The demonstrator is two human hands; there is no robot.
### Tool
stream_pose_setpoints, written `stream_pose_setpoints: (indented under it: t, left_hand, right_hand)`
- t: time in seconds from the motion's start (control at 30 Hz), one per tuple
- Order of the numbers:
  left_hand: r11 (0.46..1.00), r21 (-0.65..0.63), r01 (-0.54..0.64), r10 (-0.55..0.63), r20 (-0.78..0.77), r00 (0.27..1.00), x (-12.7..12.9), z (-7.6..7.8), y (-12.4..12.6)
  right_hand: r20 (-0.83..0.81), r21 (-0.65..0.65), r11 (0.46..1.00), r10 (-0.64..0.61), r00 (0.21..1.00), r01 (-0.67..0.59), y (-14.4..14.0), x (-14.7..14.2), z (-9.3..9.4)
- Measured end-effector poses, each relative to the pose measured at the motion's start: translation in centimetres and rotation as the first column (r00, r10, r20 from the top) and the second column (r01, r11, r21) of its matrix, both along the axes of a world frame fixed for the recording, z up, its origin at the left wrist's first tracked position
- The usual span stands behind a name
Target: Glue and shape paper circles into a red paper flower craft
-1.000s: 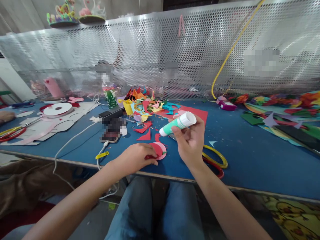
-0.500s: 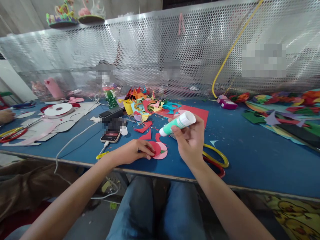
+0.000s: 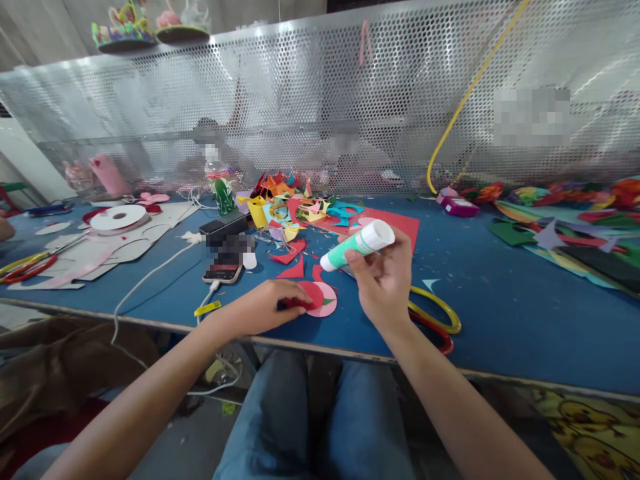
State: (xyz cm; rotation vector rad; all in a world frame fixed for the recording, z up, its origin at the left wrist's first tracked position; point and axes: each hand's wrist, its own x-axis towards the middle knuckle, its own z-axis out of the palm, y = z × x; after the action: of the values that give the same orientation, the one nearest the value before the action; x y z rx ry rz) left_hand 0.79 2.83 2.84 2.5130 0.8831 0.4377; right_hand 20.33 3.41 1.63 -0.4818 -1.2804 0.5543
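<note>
Red circle [image 3: 316, 291] is overlapping the pink disc [image 3: 330, 293] from the left; left hand [image 3: 273, 305] is touching it (grip unclear), right hand [image 3: 384, 283] gripping a glue stick [image 3: 353, 249].

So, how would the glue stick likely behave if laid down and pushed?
The glue stick would probably roll, since its barrel is round. It is likely stiff, as it looks straight in the right hand, and perhaps light, being held up by that one hand's thumb and fingers.
</note>
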Motion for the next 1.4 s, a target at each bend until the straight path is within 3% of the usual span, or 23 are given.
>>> stream_pose_setpoints:
  t: [0.17, 0.27, 0.43, 0.53, 0.63, 0.77, 0.83, 0.93, 1.07, 1.17, 1.27, 1.33, 1.37, 1.4]
  left_hand:
    - [0.995, 0.098, -0.022, 0.027, -0.05, 0.998, 1.1, -0.2, -0.6]
    - [0.979, 0.167, -0.117, 0.123, -0.022, 0.992, 1.0, 0.0, -0.7]
    - [0.853, 0.255, -0.455, 0.432, 0.142, 0.891, -1.4, 0.2, 0.3]
    - [0.809, 0.284, -0.515, 0.502, 0.123, 0.856, -2.7, -0.2, 1.3]
    - [0.812, 0.347, -0.469, 0.476, 0.071, 0.876, -2.1, -0.8, 1.1]
    - [0.927, 0.328, -0.184, 0.218, -0.071, 0.973, 0.9, -1.3, -0.3]
    - [0.942, 0.32, -0.1, 0.14, -0.103, 0.985, 2.3, -1.4, -0.7]
    - [0.941, 0.331, -0.066, 0.105, -0.103, 0.989, 3.2, -1.6, -1.0]
    - [0.925, 0.368, -0.097, 0.128, -0.059, 0.99, 2.6, -1.6, -1.2]
    - [0.875, 0.41, -0.256, 0.266, 0.036, 0.963, 0.9, -0.9, -0.7]
    - [0.717, 0.46, -0.524, 0.503, 0.178, 0.846, -1.1, 0.1, 0.1]
    - [0.636, 0.476, -0.608, 0.576, 0.231, 0.784, -1.7, 0.4, 0.4]
    - [0.645, 0.481, -0.594, 0.568, 0.218, 0.793, -1.6, 0.4, 0.4]
    - [0.701, 0.477, -0.53, 0.52, 0.168, 0.838, -1.3, 0.4, 0.3]
  right_hand:
    - [0.022, -0.013, 1.0, 0.0, 1.0, 0.0, 0.1, 0.0, -0.1]
    - [0.019, -0.006, 0.999, -0.038, 0.999, 0.038, 0.0, 0.0, 0.0]
    - [-0.009, 0.037, 0.998, -0.051, 0.999, 0.051, 0.0, 0.1, 0.2]
    - [-0.021, 0.07, 0.997, -0.038, 0.999, 0.039, 0.3, 0.1, 0.1]
    - [-0.049, 0.1, 0.994, -0.031, 0.998, 0.036, 0.5, 0.1, 0.0]
    - [-0.062, 0.096, 0.995, 0.0, 0.998, 0.006, 0.5, 0.1, -0.1]
    - [-0.063, 0.087, 0.996, 0.007, 0.998, -0.002, 0.6, 0.1, -0.2]
    - [-0.061, 0.08, 0.996, -0.021, 0.998, 0.026, 0.6, 0.1, -0.2]
    - [-0.034, 0.08, 0.996, -0.046, 0.998, 0.048, 0.5, 0.2, -0.1]
    - [-0.044, 0.087, 0.996, -0.034, 0.998, 0.038, 0.5, 0.2, 0.0]
    - [-0.055, 0.089, 0.995, -0.029, 0.998, 0.034, 0.4, 0.1, 0.0]
    - [-0.047, 0.084, 0.996, -0.031, 0.998, 0.035, 0.4, 0.1, 0.0]
    - [-0.043, 0.079, 0.996, -0.034, 0.998, 0.038, 0.4, 0.1, -0.1]
    - [-0.042, 0.073, 0.996, -0.039, 0.998, 0.042, 0.5, 0.2, -0.1]
